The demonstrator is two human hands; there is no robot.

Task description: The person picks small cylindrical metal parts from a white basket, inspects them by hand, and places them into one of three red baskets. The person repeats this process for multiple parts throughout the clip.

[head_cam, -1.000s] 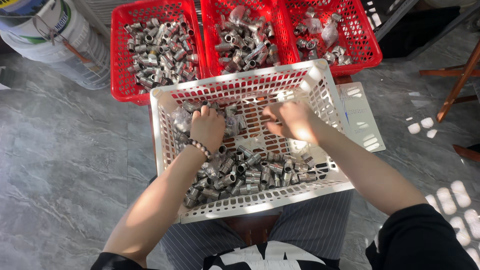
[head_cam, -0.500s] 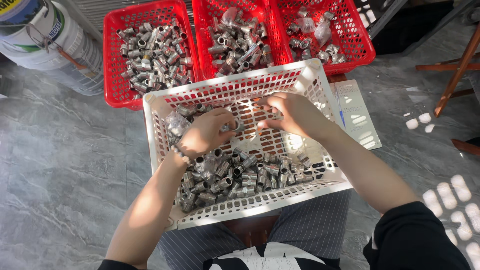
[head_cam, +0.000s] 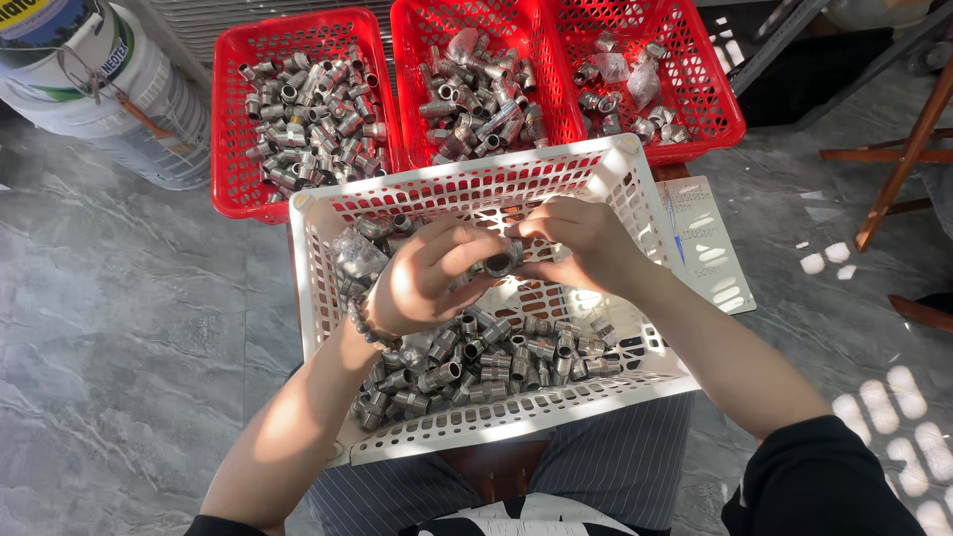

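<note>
Both my hands meet above the white basket [head_cam: 635,213] on my lap: left grip [head_cam: 427,278] and right grip [head_cam: 586,243] pinch one metal fitting [head_cam: 499,263]. Red baskets [head_cam: 298,109] part-filled; many fittings [head_cam: 476,362] left.

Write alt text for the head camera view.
Left hand and right hand hold a metal fitting over a white basket of fittings on the person's lap. Three red baskets of fittings sit beyond.

Three red baskets [head_cam: 230,149] of fittings; white bucket [head_cam: 109,99]; wooden stool [head_cam: 898,149].
</note>
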